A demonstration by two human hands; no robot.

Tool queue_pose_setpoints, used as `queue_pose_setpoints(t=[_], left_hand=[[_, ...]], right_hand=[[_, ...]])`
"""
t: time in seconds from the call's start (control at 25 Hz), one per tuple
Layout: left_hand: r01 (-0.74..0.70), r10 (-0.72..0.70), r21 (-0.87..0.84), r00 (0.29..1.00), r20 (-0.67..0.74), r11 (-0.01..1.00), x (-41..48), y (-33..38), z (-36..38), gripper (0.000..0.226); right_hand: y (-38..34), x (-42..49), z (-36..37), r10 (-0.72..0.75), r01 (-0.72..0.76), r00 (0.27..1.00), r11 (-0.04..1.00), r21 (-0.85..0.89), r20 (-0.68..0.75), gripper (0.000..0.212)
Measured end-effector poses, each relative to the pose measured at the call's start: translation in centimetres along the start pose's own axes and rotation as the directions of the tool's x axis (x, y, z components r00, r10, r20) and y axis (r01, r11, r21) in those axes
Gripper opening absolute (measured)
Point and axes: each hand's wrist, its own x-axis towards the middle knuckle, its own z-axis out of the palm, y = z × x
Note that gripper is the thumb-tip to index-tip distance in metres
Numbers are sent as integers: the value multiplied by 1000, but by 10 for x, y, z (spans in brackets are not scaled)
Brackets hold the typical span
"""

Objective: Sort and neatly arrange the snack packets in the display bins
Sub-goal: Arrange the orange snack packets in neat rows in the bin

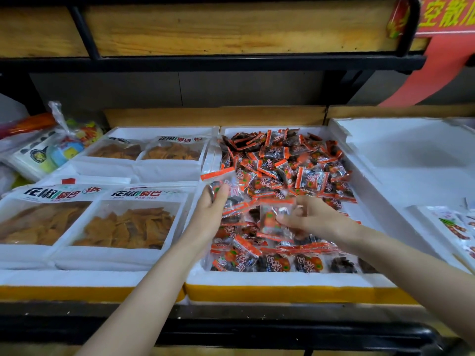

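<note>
My snack packets point(282, 160) were clear with orange-red bands; left of their white foam bin point(277, 281), crisp bags point(128, 227) showed golden-brown.

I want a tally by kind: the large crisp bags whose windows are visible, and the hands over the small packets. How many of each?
Large crisp bags: 4
Hands: 2
Total: 6

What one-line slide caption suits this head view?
Left hand holds one packet, right hand another packet, over the middle foam bin.
</note>
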Motion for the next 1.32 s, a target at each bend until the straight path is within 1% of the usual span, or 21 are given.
queue_pose_setpoints(t=[0.08, 0.16, 0.2, 0.24, 0.32, 0.44, 0.56, 0.64, 0.68, 0.72, 0.8, 0.84, 0.88, 0.92, 1.0, 1.08, 1.12, 1.16, 1.24, 1.28, 1.32], left_hand=[[-18, 16, -37, 999, -52, 999, 0, 1, -4, 55], [-19, 16, -62, 999, -50, 998, -1, -1, -7, 74], [-21, 18, -68, 999, -40, 998, -2, 0, -7, 79], [-21, 19, -65, 999, -28, 998, -3, 0, -7, 79], [-18, 17, -59, 1000, -18, 998, -6, 4, -8, 69], [-30, 29, -51, 999, -24, 998, -11, 9, -12, 54], [-28, 28, -33, 1000, -14, 999, -16, 10, -16, 51], [-6, 6, -2, 1000, -13, 1000, -19, 9, -16, 41], [4, -3, 25, 1000, -11, 1000, -20, 9, -15, 37], [6, -6, 53, 1000, -2, 999, -20, 8, -14, 33], [-4, 0, 101, 999, 45, 995, -23, 9, -7, 28], [-13, 4, 123, 998, 70, 992, -25, 11, -1, 28], [-26, 11, 155, 995, 97, 988, -28, 14, 6, 30], [-50, 26, 199, 992, 120, 979, -31, 16, 12, 35], [-100, 56, 282, 985, 162, 954, -34, 19, 25, 54], [-92, 26, 321, 978, 205, 943, -35, 18, 32, 60], [-58, -13, 328, 977, 211, 943, -35, 15, 34, 63], [-15, -58, 337, 977, 206, 941, -33, 12, 34, 63], [48, -103, 327, 983, 153, 944, -32, 9, 30, 48], [67, -103, 292, 989, 109, 954, -31, 10, 27, 41], [87, -105, 251, 993, 60, 964, -30, 12, 24, 39]], right_hand=[[8, -7, 2, 119, -110, 986, 991, -82, 116, 32], [14, -8, 16, 179, -146, 968, 972, -182, 176, 42], [14, -6, 23, 183, -137, 967, 962, -238, 180, 44], [13, -3, 30, 167, -108, 969, 950, -294, 183, 44], [8, 6, 40, 121, -33, 970, 925, -378, 210, 40], [4, 11, 44, 68, 45, 963, 915, -401, 262, 36], [8, 9, 39, 15, 134, 960, 855, -501, 281, 41], [11, 7, 36, -45, 191, 962, 813, -550, 268, 51], [12, 5, 37, -106, 222, 965, 817, -532, 241, 53], [11, 3, 38, -174, 242, 967, 852, -464, 183, 52], [1, -1, 38, -274, 274, 961, 940, -204, 29, 38], [-5, -1, 37, -298, 293, 954, 951, -93, -35, 30], [-10, -2, 35, -306, 305, 949, 952, -31, -79, 22], [-13, -3, 34, -303, 306, 947, 952, 10, -103, 19], [-12, -5, 29, -247, 258, 962, 963, 84, -114, 25], [-8, -7, 21, -179, 199, 975, 968, 154, -133, 28], [-6, -8, 15, -148, 175, 977, 967, 184, -153, 28], [-3, -9, 6, -114, 152, 978, 963, 222, -176, 28], [2, -10, -11, -51, 103, 976, 965, 241, -213, 24], [5, -11, -17, -25, 66, 978, 980, 190, -209, 21], [9, -13, -20, 5, 11, 984, 996, 93, -177, 18]])
